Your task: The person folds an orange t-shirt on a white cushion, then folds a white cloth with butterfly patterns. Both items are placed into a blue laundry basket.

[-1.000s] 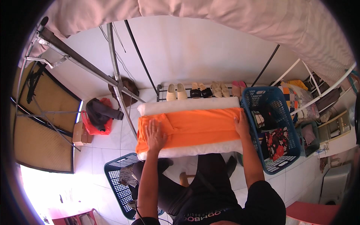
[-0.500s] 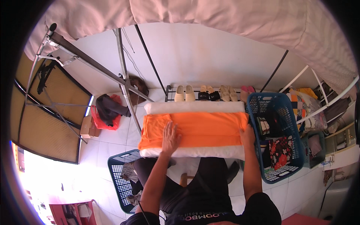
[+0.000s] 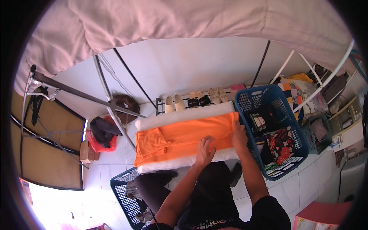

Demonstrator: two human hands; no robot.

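**Across a long white padded surface, a flat orange fabric garment lies beneath two bare hands**

Seen from the head camera, the orange garment runs lengthwise along the white padded surface, its left end folded over on itself. The left hand is at the garment's near edge, right of the middle, its fingers loosely bent; whether they pinch the fabric cannot be told. The right hand is at the garment's right end, fingers curled downward, their grip hidden from view.

Just beside that end stands a blue perforated plastic basket holding dark folded cloth and a red-and-black floral cloth. A second dark-blue perforated basket stands at the lower left, beside the person's leg. Beyond the padded surface, a pair of cream slip-on shoes begins a row of footwear.
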